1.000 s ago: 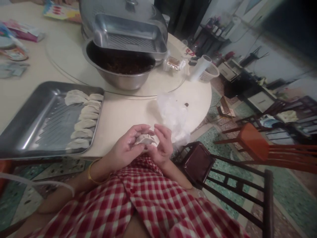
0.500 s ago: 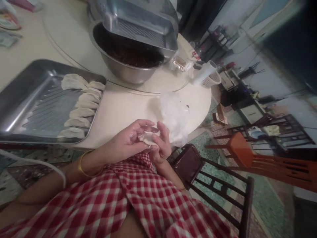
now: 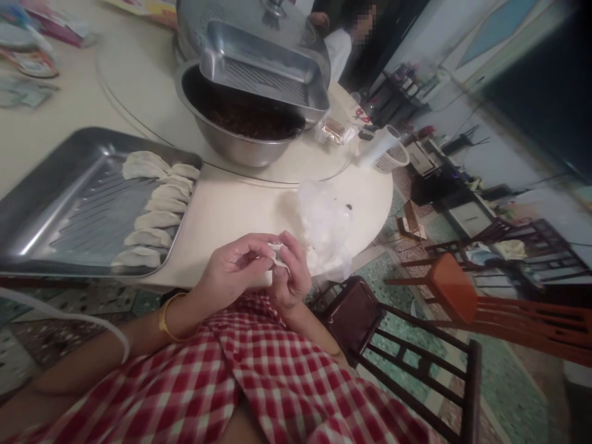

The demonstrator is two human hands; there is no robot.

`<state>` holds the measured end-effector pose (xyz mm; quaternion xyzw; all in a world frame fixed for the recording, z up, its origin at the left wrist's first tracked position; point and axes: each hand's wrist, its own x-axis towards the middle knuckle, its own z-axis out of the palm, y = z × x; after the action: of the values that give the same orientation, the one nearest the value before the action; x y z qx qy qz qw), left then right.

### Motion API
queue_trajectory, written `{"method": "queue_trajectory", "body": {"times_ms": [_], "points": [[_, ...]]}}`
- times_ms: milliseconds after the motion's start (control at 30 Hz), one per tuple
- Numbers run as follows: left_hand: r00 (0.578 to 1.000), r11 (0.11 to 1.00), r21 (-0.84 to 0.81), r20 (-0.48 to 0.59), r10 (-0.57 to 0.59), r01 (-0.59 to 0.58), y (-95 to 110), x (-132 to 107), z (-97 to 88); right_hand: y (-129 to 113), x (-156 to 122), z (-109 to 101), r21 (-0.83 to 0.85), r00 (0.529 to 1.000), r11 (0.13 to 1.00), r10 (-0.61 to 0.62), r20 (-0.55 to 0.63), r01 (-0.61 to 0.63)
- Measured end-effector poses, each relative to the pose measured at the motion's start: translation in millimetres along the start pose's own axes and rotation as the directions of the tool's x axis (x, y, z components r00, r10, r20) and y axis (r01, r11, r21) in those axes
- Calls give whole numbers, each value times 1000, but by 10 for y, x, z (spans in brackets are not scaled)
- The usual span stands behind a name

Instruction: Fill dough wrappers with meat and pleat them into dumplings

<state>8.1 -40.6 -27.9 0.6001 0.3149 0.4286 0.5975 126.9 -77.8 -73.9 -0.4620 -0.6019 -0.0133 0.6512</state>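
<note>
Both of my hands are closed on one pale dumpling [image 3: 277, 251], held above my lap at the table's front edge. My left hand [image 3: 231, 268], with a yellow bracelet at its wrist, pinches the dough between thumb and fingers. My right hand [image 3: 293, 274] grips it from the other side, fingers curled over the edge. Much of the dumpling is hidden by the fingers. To the left, a metal tray [image 3: 87, 216] holds several folded dumplings [image 3: 152, 220] in a column along its right side. A crumpled clear plastic bag [image 3: 326, 225] lies just beyond my right hand.
A steel bowl [image 3: 252, 154] of dark filling stands farther back, with a smaller metal tray [image 3: 259, 77] resting tilted over it. A white basket [image 3: 392, 159] sits near the right edge. A dark chair [image 3: 354, 311] is close on my right. Someone stands behind the table.
My fingers have closed more tightly along the dumpling, and less of it shows. Both hands have shifted slightly left. The view has tilted up a little, bringing a person into sight at the back.
</note>
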Motion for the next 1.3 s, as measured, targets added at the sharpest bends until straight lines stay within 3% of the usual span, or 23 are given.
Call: {"method": "queue_trajectory", "body": {"times_ms": [133, 433, 667, 767, 867, 967, 1133, 1300], "points": [[999, 999, -29, 26, -19, 20, 17, 7, 0, -31, 22, 35, 26, 995, 995, 99, -30, -98], [995, 997, 1, -64, 78, -78, -50, 56, 20, -24, -26, 105, 41, 969, 968, 247, -20, -246], [995, 1000, -7, -102, -13, 12, -93, 28, 15, -57, -23, 165, 226, 914, 903, 394, -96, -365], [989, 977, 191, -96, 112, -92, -102, 6, -69, -53, -32, 163, 244, 909, 896, 405, -102, -372], [960, 877, 414, -23, 278, -244, -77, 3, -150, -44, -42, 152, 213, 924, 913, 372, -88, -348], [927, 789, 516, 28, 373, -333, -44, 17, -184, -36, -54, 147, 184, 943, 933, 326, -62, -310], [902, 715, 595, 40, 429, -367, -24, 59, -169, -18, -96, 152, 179, 927, 911, 376, 7, -371], [902, 711, 611, 9, 432, -347, -33, 67, -157, -6, -110, 171, 163, 927, 914, 374, 10, -371]]}}
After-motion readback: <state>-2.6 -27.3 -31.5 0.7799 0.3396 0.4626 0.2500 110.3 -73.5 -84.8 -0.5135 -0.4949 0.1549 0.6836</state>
